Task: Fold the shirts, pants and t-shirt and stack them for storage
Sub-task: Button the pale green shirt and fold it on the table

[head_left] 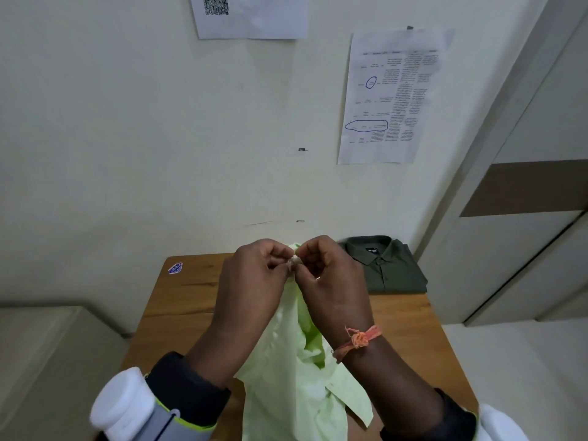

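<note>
Overhead, head view: left hand (254,275) and right hand (331,281) are raised above the wooden counter (178,300), fingertips meeting, both pinching the top edge of a light green shirt (296,386). Shirt hangs from that pinch, lower part bunched near the counter's near edge. 1 dark olive shirt (386,265), folded with collar showing, lies at the counter's far right corner against the wall. Orange thread band (359,340) on right wrist.

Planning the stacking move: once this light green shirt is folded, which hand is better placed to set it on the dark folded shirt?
Right, probably. The dark green shirt lies at the table's far right, just beyond the right hand; the left hand would cross over.
</note>
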A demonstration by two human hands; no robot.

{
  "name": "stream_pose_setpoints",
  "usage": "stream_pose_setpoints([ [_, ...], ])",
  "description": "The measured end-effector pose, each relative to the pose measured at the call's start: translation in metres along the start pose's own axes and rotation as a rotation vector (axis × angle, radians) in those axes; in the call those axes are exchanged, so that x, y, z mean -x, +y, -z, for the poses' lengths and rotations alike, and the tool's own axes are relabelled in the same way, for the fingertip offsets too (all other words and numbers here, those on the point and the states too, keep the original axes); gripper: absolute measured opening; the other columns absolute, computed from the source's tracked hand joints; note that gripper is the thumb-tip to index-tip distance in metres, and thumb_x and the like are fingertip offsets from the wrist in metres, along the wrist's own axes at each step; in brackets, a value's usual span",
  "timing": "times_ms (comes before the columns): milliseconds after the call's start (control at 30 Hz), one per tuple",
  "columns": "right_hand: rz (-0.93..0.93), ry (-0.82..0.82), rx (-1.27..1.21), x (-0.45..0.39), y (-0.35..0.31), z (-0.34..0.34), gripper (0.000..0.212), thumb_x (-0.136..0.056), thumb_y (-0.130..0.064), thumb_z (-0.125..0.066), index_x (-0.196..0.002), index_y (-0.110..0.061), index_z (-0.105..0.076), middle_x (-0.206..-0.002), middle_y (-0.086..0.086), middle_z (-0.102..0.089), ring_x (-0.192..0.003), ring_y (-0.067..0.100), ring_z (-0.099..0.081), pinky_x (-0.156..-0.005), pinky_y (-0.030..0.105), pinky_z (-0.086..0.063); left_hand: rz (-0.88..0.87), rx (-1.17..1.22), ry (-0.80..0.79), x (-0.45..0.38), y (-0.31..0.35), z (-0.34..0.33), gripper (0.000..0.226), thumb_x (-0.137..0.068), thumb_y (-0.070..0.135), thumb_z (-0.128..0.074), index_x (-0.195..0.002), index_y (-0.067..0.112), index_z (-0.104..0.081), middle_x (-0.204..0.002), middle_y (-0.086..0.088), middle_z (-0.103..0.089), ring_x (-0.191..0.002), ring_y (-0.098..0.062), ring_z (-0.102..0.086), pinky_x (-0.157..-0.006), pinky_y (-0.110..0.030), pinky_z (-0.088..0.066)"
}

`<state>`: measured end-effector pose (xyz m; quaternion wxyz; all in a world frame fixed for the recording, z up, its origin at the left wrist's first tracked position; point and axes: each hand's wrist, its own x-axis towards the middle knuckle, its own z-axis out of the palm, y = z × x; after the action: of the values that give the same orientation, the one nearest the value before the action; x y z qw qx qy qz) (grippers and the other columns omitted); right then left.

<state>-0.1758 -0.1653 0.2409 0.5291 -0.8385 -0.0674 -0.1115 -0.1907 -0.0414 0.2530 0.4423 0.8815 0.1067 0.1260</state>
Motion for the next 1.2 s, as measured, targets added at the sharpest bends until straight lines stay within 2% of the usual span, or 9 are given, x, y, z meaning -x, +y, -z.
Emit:
stream_pose_setpoints([
  [133,-0.016,0.024,-0.01,0.003,0.006,0.001,0.013,-0.087,-0.008,-0.073,-0.092,-0.018,-0.068,-0.076,-0.014,-0.067,-0.078,-0.001,-0.065,-0.066,0.016,-0.052,0.026,-0.005,-0.055,0.0,0.001,0.0,0.017,-0.092,0.021,-0.077,-0.105,0.031,-0.071,-0.089,0.013,-0.079,-0.078,0.001,-0.072,-0.069,-0.018,-0.055],
  [300,-0.041,0.049,0.002,0.001,0.012,0.0,0.012,-0.088,-0.011,-0.073,-0.092,-0.02,-0.068,-0.079,-0.013,-0.069,-0.076,0.0,-0.066,-0.069,0.022,-0.056,0.015,-0.026,-0.082,0.001,0.005,-0.002,0.021,-0.093,0.022,-0.076,-0.099,0.033,-0.058,-0.089,0.012,-0.076,-0.08,-0.002,-0.07,-0.061,-0.016,-0.044],
  [433,-0.029,0.02,0.009,0.001,0.013,0.004,0.014,-0.085,-0.009,-0.075,-0.09,-0.021,-0.069,-0.077,-0.015,-0.069,-0.076,-0.001,-0.067,-0.067,0.017,-0.055,-0.022,-0.072,-0.09,-0.001,0.003,-0.003,0.026,-0.093,0.023,-0.077,-0.088,0.035,-0.054,-0.082,0.013,-0.073,-0.073,0.0,-0.068,-0.057,-0.013,-0.041],
  [533,-0.052,0.03,-0.068,-0.002,0.013,0.007,0.018,-0.082,-0.006,-0.076,-0.084,-0.021,-0.067,-0.074,-0.011,-0.07,-0.072,0.003,-0.068,-0.065,0.021,-0.056,-0.023,-0.01,-0.081,-0.003,0.001,-0.003,0.024,-0.089,0.021,-0.08,-0.088,0.032,-0.059,-0.082,0.013,-0.071,-0.069,-0.001,-0.068,-0.058,-0.013,-0.046],
  [733,-0.079,-0.008,-0.135,-0.003,0.015,0.005,0.019,-0.084,-0.004,-0.072,-0.082,-0.022,-0.062,-0.077,-0.005,-0.068,-0.069,0.011,-0.065,-0.065,0.031,-0.056,0.097,0.201,-0.147,-0.006,-0.002,-0.004,0.02,-0.087,0.013,-0.075,-0.096,0.03,-0.07,-0.086,0.007,-0.075,-0.073,-0.007,-0.071,-0.074,-0.031,-0.058],
  [833,-0.087,-0.021,-0.181,-0.002,0.017,0.006,0.019,-0.086,-0.004,-0.072,-0.085,-0.021,-0.064,-0.08,-0.007,-0.069,-0.073,0.009,-0.066,-0.067,0.025,-0.057,0.161,0.296,-0.201,-0.005,-0.002,-0.003,0.018,-0.089,0.011,-0.072,-0.102,0.023,-0.071,-0.088,0.0,-0.076,-0.073,-0.006,-0.07,-0.07,-0.025,-0.057],
  [967,-0.093,-0.006,-0.183,-0.002,0.017,0.009,0.019,-0.085,-0.006,-0.075,-0.084,-0.021,-0.064,-0.079,-0.008,-0.069,-0.071,0.005,-0.066,-0.064,0.022,-0.056,0.194,0.394,-0.232,-0.005,-0.005,-0.003,0.015,-0.092,0.01,-0.074,-0.105,0.017,-0.072,-0.093,-0.005,-0.077,-0.082,-0.014,-0.074,-0.071,-0.02,-0.058],
  [1100,-0.11,0.025,-0.161,-0.002,0.015,0.009,0.021,-0.084,-0.005,-0.074,-0.079,-0.022,-0.062,-0.075,-0.006,-0.068,-0.063,0.003,-0.06,-0.057,0.019,-0.049,0.202,0.446,-0.201,-0.008,-0.008,-0.003,0.014,-0.09,0.004,-0.077,-0.101,0.012,-0.071,-0.086,-0.009,-0.075,-0.073,-0.011,-0.071,-0.069,-0.022,-0.059],
  [1200,-0.077,0.021,-0.126,-0.001,0.011,0.011,0.022,-0.084,-0.004,-0.072,-0.079,-0.023,-0.062,-0.076,-0.008,-0.068,-0.065,0.006,-0.062,-0.059,0.024,-0.053,0.195,0.432,-0.189,-0.01,-0.005,-0.002,0.015,-0.088,0.004,-0.078,-0.099,0.01,-0.069,-0.08,-0.007,-0.074,-0.07,-0.011,-0.071,-0.068,-0.022,-0.06],
])
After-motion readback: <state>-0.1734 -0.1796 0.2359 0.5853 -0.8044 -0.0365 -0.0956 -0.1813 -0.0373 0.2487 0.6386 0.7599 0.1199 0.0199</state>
